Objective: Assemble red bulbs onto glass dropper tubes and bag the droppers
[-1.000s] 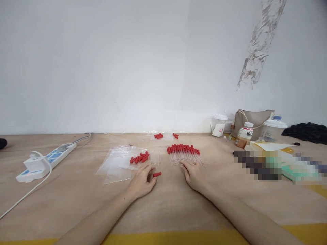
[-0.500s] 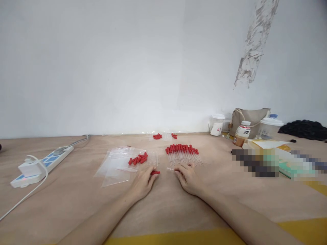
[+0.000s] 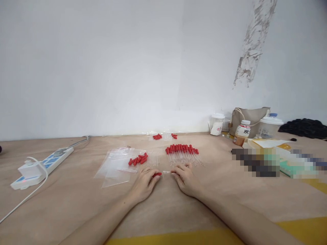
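Red bulb (image 3: 157, 174) hides partly inside the left hand (image 3: 143, 181)

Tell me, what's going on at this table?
A person's left hand holds a red bulb, and the right hand holds a clear tube. The tube's free end points at the bulb, nearly meeting it. Beyond the right hand lies a row of red-topped tubes; beyond the left lie loose red bulbs and bare tubes.

A: What is seen behind?
B: A plain, pale grey-white wall (image 3: 102, 68) – marred at right by a rough, brown-streaked strip (image 3: 251, 51).
A: Below?
B: A flat, tan tabletop (image 3: 158, 211) – bordered nearest by a yellow band (image 3: 178, 238).
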`<state>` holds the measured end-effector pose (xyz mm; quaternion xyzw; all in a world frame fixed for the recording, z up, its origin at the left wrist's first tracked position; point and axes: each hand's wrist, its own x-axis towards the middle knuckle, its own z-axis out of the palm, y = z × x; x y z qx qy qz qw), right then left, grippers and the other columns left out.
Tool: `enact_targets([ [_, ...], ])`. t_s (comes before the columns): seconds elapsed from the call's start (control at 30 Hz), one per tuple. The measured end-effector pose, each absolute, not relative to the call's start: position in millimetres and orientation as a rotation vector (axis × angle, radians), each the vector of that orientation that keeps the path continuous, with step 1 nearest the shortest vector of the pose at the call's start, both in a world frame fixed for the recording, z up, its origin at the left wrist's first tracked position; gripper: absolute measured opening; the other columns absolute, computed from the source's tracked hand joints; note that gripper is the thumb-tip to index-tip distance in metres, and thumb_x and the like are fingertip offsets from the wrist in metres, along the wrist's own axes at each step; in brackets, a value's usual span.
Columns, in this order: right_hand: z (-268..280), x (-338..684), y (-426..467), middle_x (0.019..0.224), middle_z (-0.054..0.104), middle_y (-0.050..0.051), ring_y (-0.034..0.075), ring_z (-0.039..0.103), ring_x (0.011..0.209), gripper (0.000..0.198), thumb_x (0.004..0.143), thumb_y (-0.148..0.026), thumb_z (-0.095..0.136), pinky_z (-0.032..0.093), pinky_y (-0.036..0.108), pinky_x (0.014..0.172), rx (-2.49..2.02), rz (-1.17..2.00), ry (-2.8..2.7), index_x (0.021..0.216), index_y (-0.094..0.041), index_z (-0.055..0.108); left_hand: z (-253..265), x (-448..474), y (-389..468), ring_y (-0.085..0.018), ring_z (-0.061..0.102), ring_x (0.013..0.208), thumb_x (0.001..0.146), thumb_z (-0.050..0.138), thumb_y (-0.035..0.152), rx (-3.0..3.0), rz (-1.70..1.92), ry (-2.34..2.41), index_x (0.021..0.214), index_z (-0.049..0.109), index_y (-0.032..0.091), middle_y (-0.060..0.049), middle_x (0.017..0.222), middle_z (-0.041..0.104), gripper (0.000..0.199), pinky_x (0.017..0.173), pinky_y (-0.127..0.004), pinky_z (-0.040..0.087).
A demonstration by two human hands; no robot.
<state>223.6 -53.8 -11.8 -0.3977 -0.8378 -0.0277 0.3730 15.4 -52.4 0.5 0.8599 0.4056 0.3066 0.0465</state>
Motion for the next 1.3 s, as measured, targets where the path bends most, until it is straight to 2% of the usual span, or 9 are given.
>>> enact_targets([
  [0.4,-14.8,221.5,-51.0,0.082,0.059,0.001,0.013,0.051,0.077,0.017,0.085,-0.019,0.039,0.025,0.033,0.077,-0.973,-0.015,-2.179,0.087,-0.022,0.056,1.3,17.5,-52.2,-0.018,0.053,0.080,0.085,0.044,0.029,2.604,0.952,1.228,0.084,0.055,0.022,0.001,0.081,0.061,0.013,0.076,-0.031,0.035],
  [0.6,-17.1,224.3,-45.2,0.082,0.060,0.000,0.012,0.051,0.073,0.019,0.086,-0.021,0.040,0.026,0.033,0.076,-0.924,0.054,-2.254,0.086,-0.023,0.060,0.5,15.8,-51.8,-0.016,0.052,0.072,0.086,0.043,0.031,2.682,0.927,1.164,0.079,0.059,0.021,0.001,0.071,0.062,0.020,0.077,-0.032,0.032],
  [0.87,-13.8,225.1,-46.3,0.080,0.060,-0.001,0.010,0.050,0.069,0.019,0.084,-0.021,0.043,0.023,0.032,0.075,-0.948,-0.132,-2.304,0.083,-0.024,0.062,1.2,13.6,-52.1,-0.015,0.054,0.070,0.086,0.042,0.030,2.805,0.859,1.131,0.080,0.061,0.023,0.001,0.070,0.063,0.021,0.088,-0.039,0.024],
  [1.17,-18.0,215.8,-53.4,0.064,0.059,-0.001,0.010,0.046,0.057,0.019,0.081,-0.017,0.040,0.022,0.029,0.066,-0.935,-0.232,-2.291,0.077,-0.020,0.058,6.5,16.8,-56.6,-0.016,0.053,0.071,0.084,0.044,0.031,2.875,0.841,1.096,0.077,0.059,0.022,0.000,0.068,0.061,0.019,0.089,-0.040,0.023],
  [1.3,-18.2,212.1,-54.5,0.064,0.059,0.000,0.010,0.045,0.056,0.019,0.082,-0.018,0.039,0.023,0.029,0.066,-0.962,-0.229,-2.305,0.074,-0.018,0.057,6.3,17.6,-56.9,-0.016,0.052,0.071,0.084,0.044,0.028,2.920,0.817,1.066,0.078,0.059,0.021,0.000,0.068,0.062,0.018,0.091,-0.041,0.022],
])
